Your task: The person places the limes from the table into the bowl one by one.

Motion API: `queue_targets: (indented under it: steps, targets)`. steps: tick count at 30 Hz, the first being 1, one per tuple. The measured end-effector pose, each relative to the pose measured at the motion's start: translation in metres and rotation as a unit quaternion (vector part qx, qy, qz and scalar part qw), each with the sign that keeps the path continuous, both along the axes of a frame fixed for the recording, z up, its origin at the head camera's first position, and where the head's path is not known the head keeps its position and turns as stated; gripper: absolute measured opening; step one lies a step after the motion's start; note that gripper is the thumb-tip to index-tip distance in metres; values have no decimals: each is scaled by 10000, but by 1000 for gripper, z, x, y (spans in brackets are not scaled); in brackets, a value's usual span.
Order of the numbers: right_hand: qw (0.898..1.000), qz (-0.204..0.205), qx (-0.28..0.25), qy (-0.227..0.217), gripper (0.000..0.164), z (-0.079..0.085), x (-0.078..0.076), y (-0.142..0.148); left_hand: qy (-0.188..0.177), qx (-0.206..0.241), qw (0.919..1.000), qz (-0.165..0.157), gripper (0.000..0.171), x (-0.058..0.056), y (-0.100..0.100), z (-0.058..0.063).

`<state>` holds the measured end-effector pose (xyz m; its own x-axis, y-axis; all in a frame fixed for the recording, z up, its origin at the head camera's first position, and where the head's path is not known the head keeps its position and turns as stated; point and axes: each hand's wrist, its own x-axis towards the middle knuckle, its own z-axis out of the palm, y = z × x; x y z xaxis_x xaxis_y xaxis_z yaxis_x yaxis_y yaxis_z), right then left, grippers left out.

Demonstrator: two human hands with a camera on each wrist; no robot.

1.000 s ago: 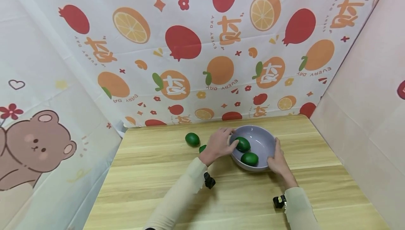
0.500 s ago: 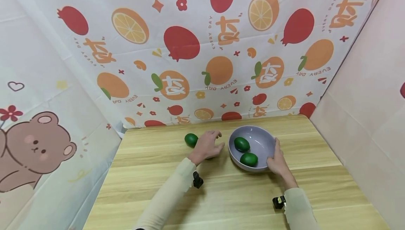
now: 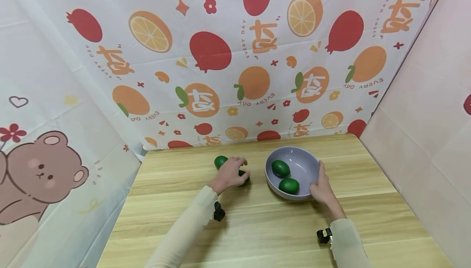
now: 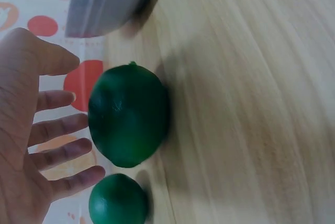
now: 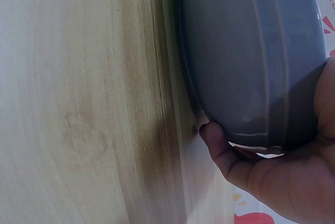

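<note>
My left hand [image 3: 229,173] hovers over a dark green lime [image 3: 244,179] on the table, fingers spread. In the left wrist view that lime [image 4: 128,119] stands just off the fingertips, and the hand [image 4: 23,135] holds nothing. A second lime [image 3: 220,161] lies behind the hand, partly covered by it. On the right, my right hand [image 3: 323,187] grips the side of a grey-purple bowl [image 3: 306,170]. From the right wrist, the bowl's outer wall [image 5: 235,56] shows with the thumb and fingers around its edge. Two limes, one [image 3: 281,168] behind the other [image 3: 289,185], lie inside the bowl.
The wood-grain table [image 3: 257,235] runs back to a fruit-print cloth [image 3: 228,96]. Pale cloths hang at both sides, the left one with a bear print [image 3: 48,170]. A small black camera sits at each wrist.
My left hand has left the bowl's left rim and moved left to above the lime on the table. The right hand and bowl have stayed put.
</note>
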<state>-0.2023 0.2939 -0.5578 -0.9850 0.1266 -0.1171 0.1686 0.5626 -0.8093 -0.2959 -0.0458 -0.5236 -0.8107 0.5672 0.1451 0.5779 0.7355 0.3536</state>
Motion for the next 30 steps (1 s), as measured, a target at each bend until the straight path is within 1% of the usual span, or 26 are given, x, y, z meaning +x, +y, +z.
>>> queue_targets:
  steps: [12, 16, 21, 30]
  targets:
    - [10000, -12, -52, -77, 99, 0, -1, 1, -334, -366, 9987, -82, 42, 1, -9, -10]
    - [10000, -7, -52, -67, 99, -1, -1, 1, -412, -473, 9979, -144, 42, 2, -10, -10]
    - [9999, 22, -53, -126, 98, 0, 0, 0, -396, -585, 9972, -239, 42, 5, -12, -10]
    - [9998, -11, -64, -179, 98, 1, 1, 0, -459, -791, 9955, -237, 45, 10, -12, -6]
